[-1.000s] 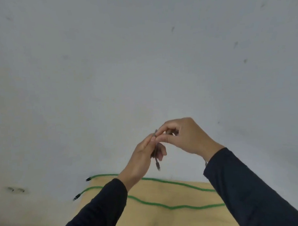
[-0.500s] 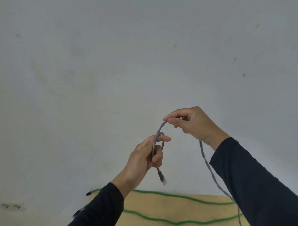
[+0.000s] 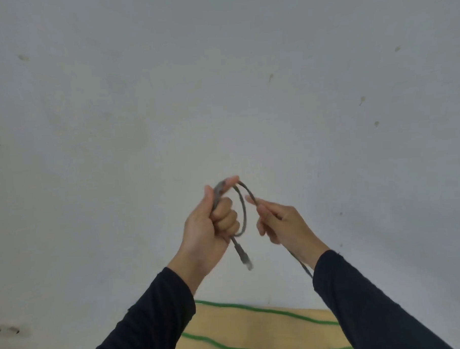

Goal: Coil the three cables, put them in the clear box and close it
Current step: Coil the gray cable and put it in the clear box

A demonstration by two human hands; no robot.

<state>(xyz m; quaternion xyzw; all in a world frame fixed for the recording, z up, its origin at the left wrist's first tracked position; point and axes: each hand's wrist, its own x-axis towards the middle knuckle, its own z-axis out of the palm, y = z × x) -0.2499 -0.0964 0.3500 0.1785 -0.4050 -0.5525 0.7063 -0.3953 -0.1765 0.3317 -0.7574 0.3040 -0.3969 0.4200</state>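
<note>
A thin grey cable (image 3: 243, 213) is held up in front of a pale wall. My left hand (image 3: 210, 228) is closed around it in a fist, with a small loop standing out to the right and the plug end (image 3: 245, 258) dangling below. My right hand (image 3: 281, 222) pinches the same cable just right of the loop, and the rest of it runs down behind my right sleeve. A green cable (image 3: 256, 311) lies in two lines across the tan table top (image 3: 256, 328) at the bottom. The clear box is out of view.
A bare grey wall (image 3: 220, 95) with a few small marks fills most of the view. My dark sleeves cover the lower corners and hide parts of the table.
The first loop has formed in my left hand, which turned into a fist and rose. My right hand came down and closer to the left. The view tilted further up.
</note>
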